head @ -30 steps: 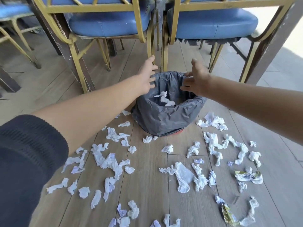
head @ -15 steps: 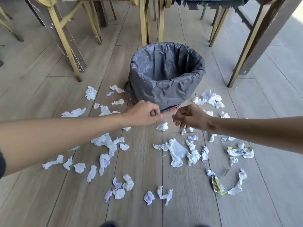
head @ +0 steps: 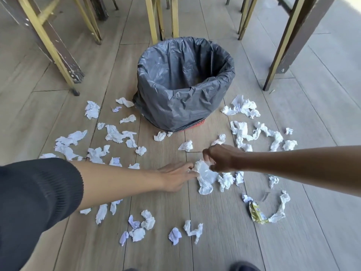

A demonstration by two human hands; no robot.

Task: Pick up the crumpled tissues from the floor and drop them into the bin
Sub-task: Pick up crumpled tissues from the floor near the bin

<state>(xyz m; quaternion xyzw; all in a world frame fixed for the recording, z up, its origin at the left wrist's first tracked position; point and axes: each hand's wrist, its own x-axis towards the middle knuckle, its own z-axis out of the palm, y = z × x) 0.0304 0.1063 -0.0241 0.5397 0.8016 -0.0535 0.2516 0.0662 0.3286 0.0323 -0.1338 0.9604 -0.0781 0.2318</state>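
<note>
Gripping one tissue (head: 204, 174) (seemingly), both hands (head: 220, 158) meet.

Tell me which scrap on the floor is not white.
The crumpled yellow wrapper, lying in the right foreground beside a long twisted tissue. It is yellow with print, while the other scraps are white or pale.

the round bin lined with a grey plastic bag (head: 185, 83) stands on the pale wood-plank floor (head: 160, 251), in front of the yellow metal chair legs (head: 152, 18). crumpled white tissues (head: 115, 133) lie scattered left, right and in front of it. the left hand (head: 175, 178) and right hand (head: 220, 158) meet at a large crumpled white tissue (head: 205, 177) in front of the bin. a crushed yellow foil wrapper (head: 256, 213) lies to the right, nearer the camera.
</note>
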